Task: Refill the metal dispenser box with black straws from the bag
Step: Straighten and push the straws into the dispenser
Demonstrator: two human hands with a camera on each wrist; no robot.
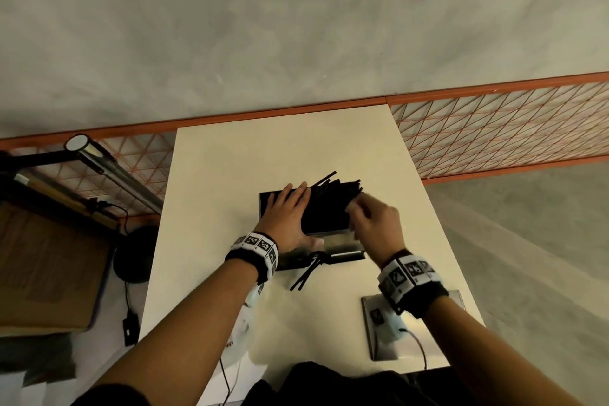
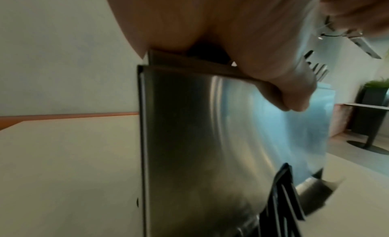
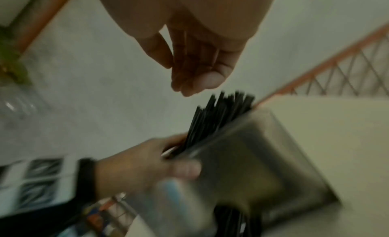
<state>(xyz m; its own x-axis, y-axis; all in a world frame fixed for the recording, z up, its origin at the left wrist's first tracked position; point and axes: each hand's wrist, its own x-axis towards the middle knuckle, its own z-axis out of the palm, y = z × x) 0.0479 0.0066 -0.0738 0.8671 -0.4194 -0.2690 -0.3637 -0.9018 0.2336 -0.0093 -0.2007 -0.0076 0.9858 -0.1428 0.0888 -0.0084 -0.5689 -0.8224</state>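
dispenser: I see the brushed-metal rectangular dispenser box (image 1: 309, 237) standing mid-frame on the cream counter (image 1: 230, 168) in the head view, its top open and packed dark

straws: a loose sheaf of thin black straws (image 1: 333, 191) sticks out of the open top, fanned toward the upper right; ends uneven, one stray tip higher than the rest

left grip: my left hand (image 1: 283, 217) lies flat across the top of the box, fingers straight over the straws; in the left wrist view the thumb hooks over the front lip; it presses and steadies, wraps nothing

right grip: my right hand (image 1: 372, 217) is at the right end of the sheaf; in the right wrist view the fingers (image 3: 195, 81) hang loosely curled just above the straw tips, holding nothing that I can see; that view is blurred, so I judge this with caution

outlet: several more black straws (image 1: 306, 273) poke from the slot at the base, lower middle of the frame, onto the counter

flat plate: a grey metal plate (image 1: 372, 326), perhaps the lid, lies lower right under my wrist

bag: I cannot make it out with confidence in any view

risk, spill: the fanned ends are unsupported; a careless tap from my right could flick them over the far rim

risk, jam: crossed straws pushed down may bend or wedge; heavy left pressure may force more out of the slot

risk, tip: the box looks tall and narrow; a sideways shove could rock it
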